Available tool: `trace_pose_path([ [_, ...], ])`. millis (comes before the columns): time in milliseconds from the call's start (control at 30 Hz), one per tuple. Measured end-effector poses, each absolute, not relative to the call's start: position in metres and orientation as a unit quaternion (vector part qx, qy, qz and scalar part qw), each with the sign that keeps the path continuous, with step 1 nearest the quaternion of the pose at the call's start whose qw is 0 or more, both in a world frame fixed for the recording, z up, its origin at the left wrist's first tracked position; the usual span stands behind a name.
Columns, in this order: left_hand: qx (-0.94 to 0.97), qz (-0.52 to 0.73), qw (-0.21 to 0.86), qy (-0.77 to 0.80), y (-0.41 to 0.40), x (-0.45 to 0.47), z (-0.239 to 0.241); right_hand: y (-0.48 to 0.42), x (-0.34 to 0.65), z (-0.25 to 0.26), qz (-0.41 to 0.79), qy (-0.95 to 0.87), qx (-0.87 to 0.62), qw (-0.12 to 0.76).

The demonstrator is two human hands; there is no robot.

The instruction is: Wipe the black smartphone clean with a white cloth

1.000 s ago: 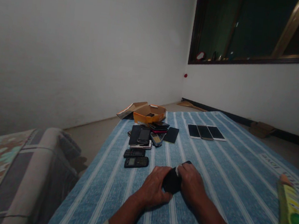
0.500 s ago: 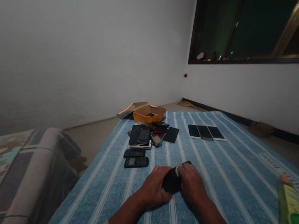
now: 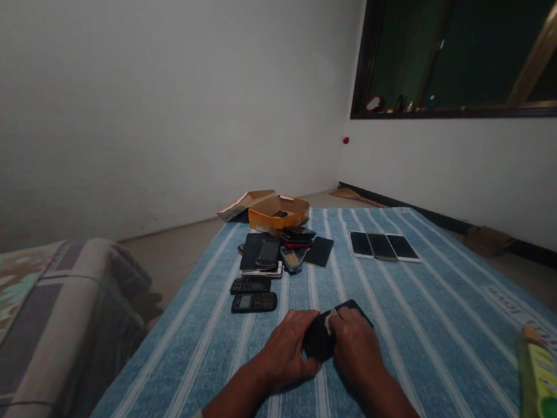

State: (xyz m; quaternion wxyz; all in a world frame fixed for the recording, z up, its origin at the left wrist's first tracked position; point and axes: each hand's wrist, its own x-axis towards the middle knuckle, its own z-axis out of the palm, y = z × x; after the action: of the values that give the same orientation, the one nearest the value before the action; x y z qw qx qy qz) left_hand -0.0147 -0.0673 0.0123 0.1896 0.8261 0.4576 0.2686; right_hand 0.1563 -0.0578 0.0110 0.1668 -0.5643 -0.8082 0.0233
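Both my hands meet over a black phone (image 3: 320, 338) resting low on the blue striped cloth (image 3: 397, 316). My left hand (image 3: 287, 352) grips the phone's near left side with curled fingers. My right hand (image 3: 353, 348) lies over its right side, pressing a small white scrap (image 3: 329, 321) against it with the fingertips. The far corner of the phone pokes out past my right hand.
A pile of several phones (image 3: 278, 252) and two small keypad phones (image 3: 253, 295) lie ahead on the left. Three smartphones (image 3: 383, 246) sit in a row farther right. An orange box (image 3: 278, 212) stands behind the pile. A green packet (image 3: 541, 400) lies at right; a rolled mat (image 3: 63, 332) at left.
My right hand has slid slightly toward me and down, so more of the phone's far corner shows. The left hand has stayed put.
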Motion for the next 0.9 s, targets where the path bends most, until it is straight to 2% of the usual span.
trace_pose_path([
  [533, 0.826, 0.261, 0.188, 0.464, -0.068, -0.016, 0.012, -0.094, 0.136, 0.018, 0.075, -0.840, -0.515, 0.151],
  [900, 0.829, 0.264, 0.189, 0.455, -0.065, -0.015, 0.008, -0.081, 0.164, 0.008, 0.032, -0.807, -0.569, 0.158],
])
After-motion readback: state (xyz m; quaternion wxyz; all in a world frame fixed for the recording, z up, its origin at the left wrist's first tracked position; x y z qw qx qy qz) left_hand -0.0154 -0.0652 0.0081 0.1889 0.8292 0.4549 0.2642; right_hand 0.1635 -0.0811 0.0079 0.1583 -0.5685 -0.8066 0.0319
